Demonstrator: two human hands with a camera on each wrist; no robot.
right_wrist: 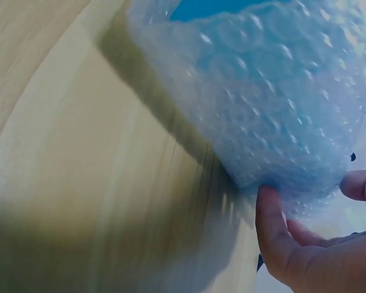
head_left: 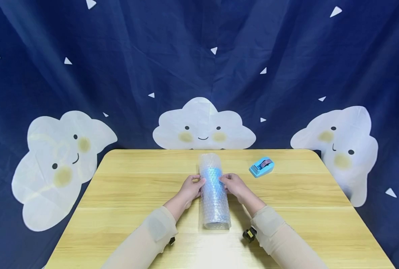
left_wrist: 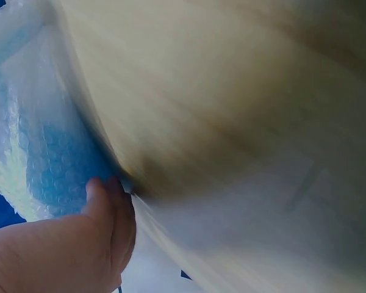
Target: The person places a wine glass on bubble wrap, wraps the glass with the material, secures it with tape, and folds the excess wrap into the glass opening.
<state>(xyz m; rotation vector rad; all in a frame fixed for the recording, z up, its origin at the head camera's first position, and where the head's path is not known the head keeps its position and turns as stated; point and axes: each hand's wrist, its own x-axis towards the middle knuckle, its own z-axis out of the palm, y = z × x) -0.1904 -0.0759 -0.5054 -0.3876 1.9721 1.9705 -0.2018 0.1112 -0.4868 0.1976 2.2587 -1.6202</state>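
Head view: bright light is filling scene; white glare is whitening near middle of tabletop. Far curtain is staying darker, its folds showing as paler streaks. Bubble wrap is glinting with small highlights. Left wrist view: dimmer; wood grain is smearing into heavy blur, bubble wrap looking hazy. Right wrist view: shadow band is running alongside bubble wrap; bubbles are reading sharper, tabletop softening into streaks.
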